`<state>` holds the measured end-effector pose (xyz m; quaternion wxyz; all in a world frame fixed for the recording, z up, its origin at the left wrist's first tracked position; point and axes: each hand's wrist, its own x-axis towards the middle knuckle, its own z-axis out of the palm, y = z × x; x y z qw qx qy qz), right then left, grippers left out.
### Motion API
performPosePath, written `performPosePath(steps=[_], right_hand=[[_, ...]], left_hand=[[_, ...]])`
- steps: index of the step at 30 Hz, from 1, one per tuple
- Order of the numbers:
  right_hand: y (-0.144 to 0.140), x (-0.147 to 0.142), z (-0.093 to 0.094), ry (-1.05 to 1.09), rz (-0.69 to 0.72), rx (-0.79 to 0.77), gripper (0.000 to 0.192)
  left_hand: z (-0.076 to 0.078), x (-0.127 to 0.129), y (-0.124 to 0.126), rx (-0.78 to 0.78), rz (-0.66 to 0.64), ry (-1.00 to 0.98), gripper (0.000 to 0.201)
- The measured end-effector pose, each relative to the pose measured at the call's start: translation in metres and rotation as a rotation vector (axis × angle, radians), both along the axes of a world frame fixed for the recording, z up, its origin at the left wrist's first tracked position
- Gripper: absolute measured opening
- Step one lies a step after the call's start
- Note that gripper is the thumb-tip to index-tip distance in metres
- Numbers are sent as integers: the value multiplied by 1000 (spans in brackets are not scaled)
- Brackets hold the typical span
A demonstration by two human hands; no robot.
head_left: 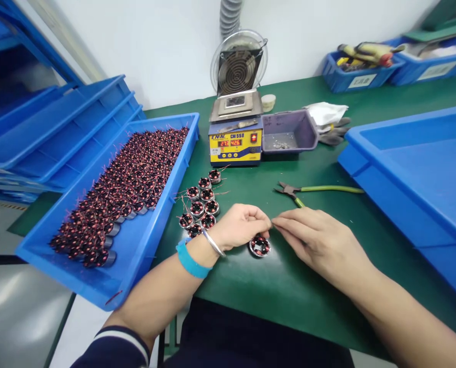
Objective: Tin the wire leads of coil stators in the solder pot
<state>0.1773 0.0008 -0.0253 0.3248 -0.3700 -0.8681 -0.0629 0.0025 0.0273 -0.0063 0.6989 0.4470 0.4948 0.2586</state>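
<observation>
Above the green table, my left hand (pixel 247 223) and my right hand (pixel 317 239) meet fingertip to fingertip, each closed in a pinch. What sits between the fingertips is too small to make out. Right below my left fingers, a copper-wound motor stator (pixel 259 246) lies on the table with its ring facing up. Several similar stators (pixel 197 208) stand in rows left of my left hand, thin wire ends sticking out. Beyond my right hand lie diagonal cutters (pixel 289 189) with green handles, jaws apart.
A blue tray (pixel 191 148) packed with stators stands at left. Behind are a yellow soldering pot unit (pixel 235 148), a purple bin (pixel 308 134) and gloves (pixel 333 134). Another blue tray (pixel 423 168) occupies the right side; a tool box (pixel 362 79) stands behind it.
</observation>
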Motion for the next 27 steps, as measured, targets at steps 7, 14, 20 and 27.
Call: performPosePath(steps=[7, 14, 20, 27], right_hand=[[-2, -2, 5, 138, 37, -315, 25], [-2, -6, 6, 483, 24, -1145, 40], [-6, 2, 2, 125, 63, -189, 15], [-3, 2, 3, -5, 92, 23, 16]], left_hand=[[-1, -3, -2, 95, -34, 37, 15], [-2, -6, -4, 186, -115, 45, 13], [-1, -5, -1, 101, -104, 48, 18], [-3, -6, -1, 111, -109, 53, 16]])
